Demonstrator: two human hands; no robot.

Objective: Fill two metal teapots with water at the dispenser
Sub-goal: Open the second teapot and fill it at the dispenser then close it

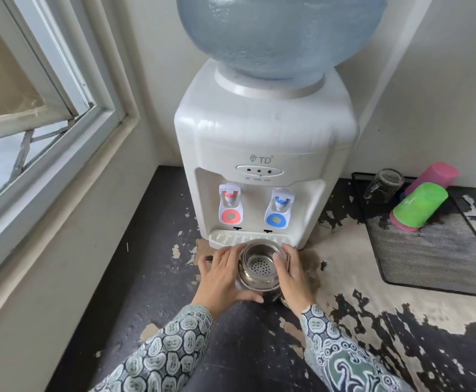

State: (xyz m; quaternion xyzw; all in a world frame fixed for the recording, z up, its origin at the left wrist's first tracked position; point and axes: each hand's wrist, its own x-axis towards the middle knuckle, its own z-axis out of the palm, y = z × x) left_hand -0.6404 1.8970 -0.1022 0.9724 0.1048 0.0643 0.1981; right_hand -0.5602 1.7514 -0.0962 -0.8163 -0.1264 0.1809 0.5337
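Observation:
A metal teapot (259,271) with no lid sits just in front of the dispenser's drip tray (231,238); a perforated strainer shows inside it. My left hand (222,274) cups its left side and my right hand (294,274) cups its right side. The white water dispenser (262,142) carries a blue bottle (276,32), a red tap (230,203) on the left and a blue tap (279,207) on the right. The teapot's mouth lies below and between the two taps. Only one teapot is in view.
A black mesh tray (440,256) at the right holds an upturned glass (383,186), a green cup (422,205) and a pink cup (434,176). The dark countertop (152,264) has peeling patches. A window frame (70,131) and wall run along the left.

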